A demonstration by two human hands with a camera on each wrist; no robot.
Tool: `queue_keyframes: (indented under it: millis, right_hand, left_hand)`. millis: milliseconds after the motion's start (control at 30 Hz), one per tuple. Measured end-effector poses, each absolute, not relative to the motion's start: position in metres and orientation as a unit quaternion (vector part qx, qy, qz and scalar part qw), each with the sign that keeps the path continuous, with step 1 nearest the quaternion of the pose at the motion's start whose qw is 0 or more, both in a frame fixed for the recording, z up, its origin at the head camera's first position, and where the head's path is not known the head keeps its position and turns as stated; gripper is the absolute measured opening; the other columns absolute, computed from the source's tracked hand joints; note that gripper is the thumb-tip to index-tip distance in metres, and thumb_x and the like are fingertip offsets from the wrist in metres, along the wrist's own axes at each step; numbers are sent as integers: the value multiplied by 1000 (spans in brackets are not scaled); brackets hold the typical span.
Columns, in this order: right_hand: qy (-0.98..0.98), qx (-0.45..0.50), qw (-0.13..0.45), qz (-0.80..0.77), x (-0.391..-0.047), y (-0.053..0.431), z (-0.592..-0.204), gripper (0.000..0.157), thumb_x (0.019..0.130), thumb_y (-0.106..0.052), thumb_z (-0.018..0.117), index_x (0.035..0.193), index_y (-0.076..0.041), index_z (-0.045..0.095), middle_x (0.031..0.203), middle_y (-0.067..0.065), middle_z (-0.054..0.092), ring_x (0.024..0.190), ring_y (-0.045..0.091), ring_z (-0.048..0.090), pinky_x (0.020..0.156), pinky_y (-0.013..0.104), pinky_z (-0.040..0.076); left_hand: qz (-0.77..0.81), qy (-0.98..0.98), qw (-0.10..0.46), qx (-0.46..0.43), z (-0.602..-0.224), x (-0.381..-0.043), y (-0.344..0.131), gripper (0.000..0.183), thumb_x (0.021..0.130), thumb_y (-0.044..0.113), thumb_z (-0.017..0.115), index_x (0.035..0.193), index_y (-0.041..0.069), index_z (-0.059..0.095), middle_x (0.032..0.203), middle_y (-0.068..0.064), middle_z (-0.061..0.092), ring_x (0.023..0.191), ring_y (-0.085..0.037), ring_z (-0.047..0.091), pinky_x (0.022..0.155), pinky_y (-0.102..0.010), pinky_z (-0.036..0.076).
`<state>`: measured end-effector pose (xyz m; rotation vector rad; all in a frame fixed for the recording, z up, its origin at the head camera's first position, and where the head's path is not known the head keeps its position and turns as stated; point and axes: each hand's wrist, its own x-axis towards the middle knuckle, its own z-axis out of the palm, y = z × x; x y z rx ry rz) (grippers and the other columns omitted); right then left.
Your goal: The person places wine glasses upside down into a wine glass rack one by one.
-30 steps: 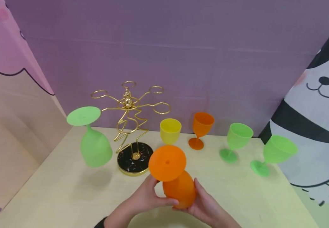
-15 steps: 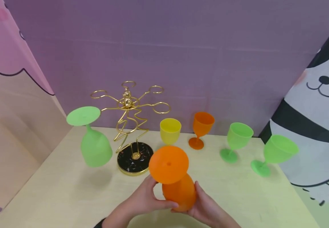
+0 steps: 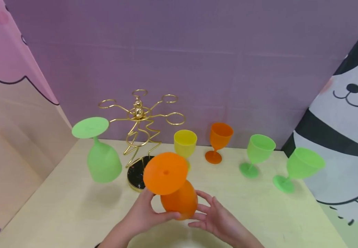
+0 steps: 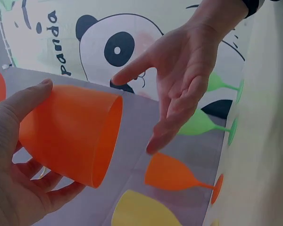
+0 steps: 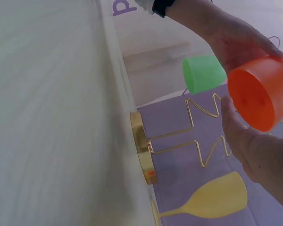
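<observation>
Gripping an upturned orange goblet (image 3: 170, 184) is the left hand (image 3: 142, 214); the right hand (image 3: 218, 218), fingers spread, hovers beside.

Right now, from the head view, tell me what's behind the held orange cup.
Behind the held cup, the stand's black base and the yellow cup partly show. Covered are the base's right part and most of the yellow cup's stem and foot.

I see the left hand (image 3: 141, 213) curled in a grip, its thumb (image 3: 167, 216) stretched across; the right hand (image 3: 216, 218) faces it nearby, fingers (image 3: 204, 197) loosely spread.
</observation>
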<state>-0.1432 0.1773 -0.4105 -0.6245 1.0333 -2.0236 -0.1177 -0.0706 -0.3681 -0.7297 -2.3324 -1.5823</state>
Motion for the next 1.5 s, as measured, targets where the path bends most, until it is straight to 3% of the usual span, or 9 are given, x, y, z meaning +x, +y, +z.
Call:
queue_keyframes:
  millis: [300, 567, 733, 1000, 1100, 1233, 1333, 1500]
  right_hand:
    - [435, -299, 305, -793, -155, 196, -400, 49, 101, -38, 10, 144, -15, 10, 143, 17, 35, 125, 38, 36, 103, 42, 37]
    - [469, -278, 257, -798, -172, 218, -379, 43, 101, -33, 12, 143, -23, 19, 139, 6, 43, 123, 33, 40, 101, 41, 39]
    - [517, -249, 202, -794, -180, 232, -364, 37, 102, -31, 19, 138, -27, 25, 133, 0, 49, 119, 26, 46, 97, 36, 43]
    - [551, -287, 77, -780, -187, 265, -353, 58, 97, -35, 39, 145, -17, 11, 139, 5, 41, 122, 26, 43, 97, 34, 43]
    - [519, -280, 54, -805, -191, 278, -350, 53, 98, -28, 41, 143, -17, 15, 137, 7, 44, 120, 26, 45, 95, 34, 45]
    - [450, -316, 39, -834, -198, 296, -346, 42, 100, -11, 29, 141, -13, 19, 135, 12, 45, 118, 30, 46, 95, 36, 45]
    - [462, -347, -4, -816, -201, 307, -342, 44, 98, -1, 23, 141, -8, 18, 136, 13, 44, 119, 28, 46, 94, 34, 45]
    - [645, -247, -110, -715, -199, 327, -333, 61, 92, 5, 40, 144, -15, 15, 140, 5, 32, 122, 12, 38, 90, 16, 43]
  left_hand:
    - [-532, -818, 160, -153, -359, -115, -98, 65, 67, 34, 80, 122, 28, 46, 119, 6, 52, 101, -13, 51, 84, -37, 49]
    - [-536, -815, 196, -104, -349, -116, -117, 74, 68, 24, 80, 130, 28, 40, 129, 4, 45, 116, -14, 40, 93, -54, 42]
    - [-527, -819, 211, -83, -345, -118, -124, 75, 70, 24, 79, 133, 29, 39, 132, 0, 44, 119, -19, 39, 92, -58, 41]
    - [-520, -824, 217, -65, -344, -122, -128, 73, 70, 25, 79, 132, 22, 41, 131, -3, 44, 118, -18, 40, 92, -55, 43]
    - [-521, -824, 213, -55, -344, -123, -129, 72, 70, 27, 79, 131, 20, 42, 129, -1, 45, 116, -16, 40, 92, -53, 43]
    - [-521, -824, 217, -45, -343, -123, -129, 73, 70, 26, 79, 132, 18, 41, 130, -3, 45, 115, -18, 41, 91, -53, 44]
    - [-522, -825, 215, -31, -342, -123, -130, 75, 71, 28, 78, 134, 18, 39, 133, -5, 43, 116, -21, 40, 91, -54, 44]
    - [-519, -830, 202, -13, -341, -124, -131, 81, 72, 32, 77, 138, 16, 33, 138, -7, 39, 119, -25, 39, 89, -55, 45]
